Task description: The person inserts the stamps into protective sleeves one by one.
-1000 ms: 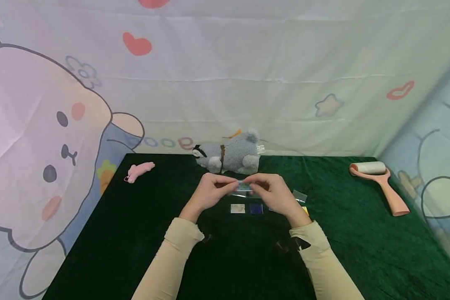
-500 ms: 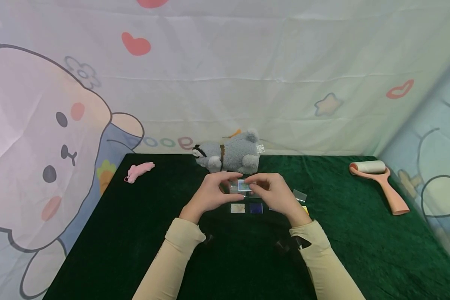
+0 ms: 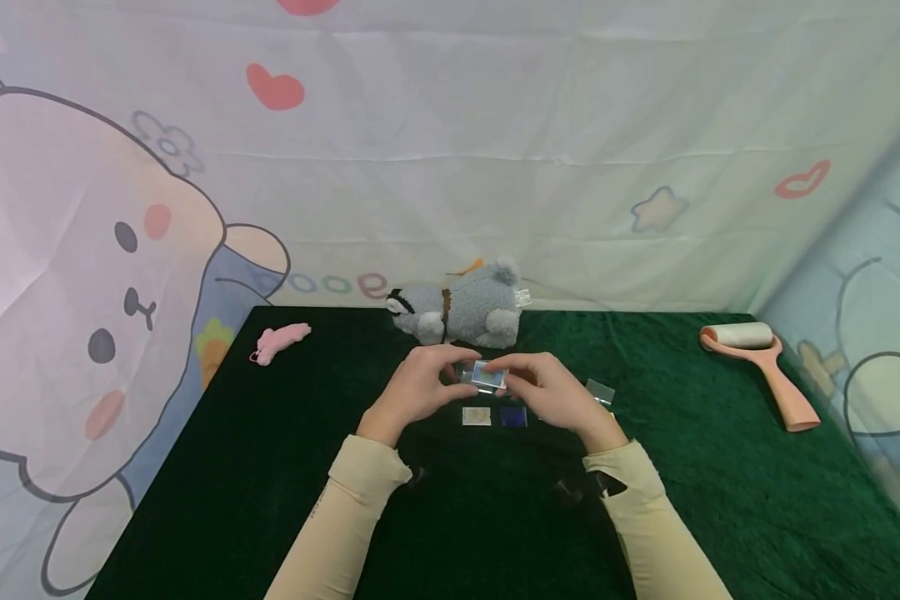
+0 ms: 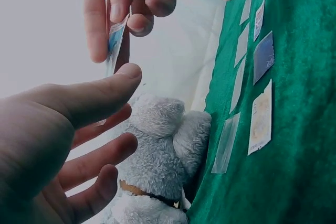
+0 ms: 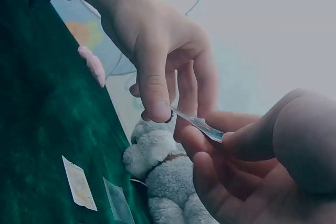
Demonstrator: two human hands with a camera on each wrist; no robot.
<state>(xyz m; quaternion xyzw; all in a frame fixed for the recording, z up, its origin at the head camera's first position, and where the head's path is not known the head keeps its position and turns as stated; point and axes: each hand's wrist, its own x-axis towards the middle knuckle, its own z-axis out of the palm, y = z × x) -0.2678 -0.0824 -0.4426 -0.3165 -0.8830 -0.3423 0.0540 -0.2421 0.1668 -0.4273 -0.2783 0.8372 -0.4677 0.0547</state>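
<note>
A small postage stamp [image 3: 486,374] with a blue-and-green picture lies at a clear plastic sleeve [image 3: 466,374], lifted over the table between both hands. My right hand [image 3: 553,392] pinches the stamp's right end between thumb and fingers. At the other end, the left hand [image 3: 418,387] has its thumb and forefinger about the sleeve's edge, the other fingers loosely bent. Below the hands lie a beige stamp [image 3: 476,416] and a dark blue stamp [image 3: 513,417]. The left wrist view shows more stamps, among them a pale one [image 4: 259,19], beside a row of clear sleeves [image 4: 226,142].
A grey plush animal [image 3: 472,312] lies behind the hands at the back edge of the green cloth [image 3: 195,500]. At the far left is a pink plush toy [image 3: 281,342]; a lint roller [image 3: 768,362] lies at the far right. Another clear sleeve [image 3: 600,392] lies right of the hands.
The left hand spread its thumb and forefinger away from the stamp, then brought them together at the sleeve's left end. The right hand kept its pinch and moved slightly.
</note>
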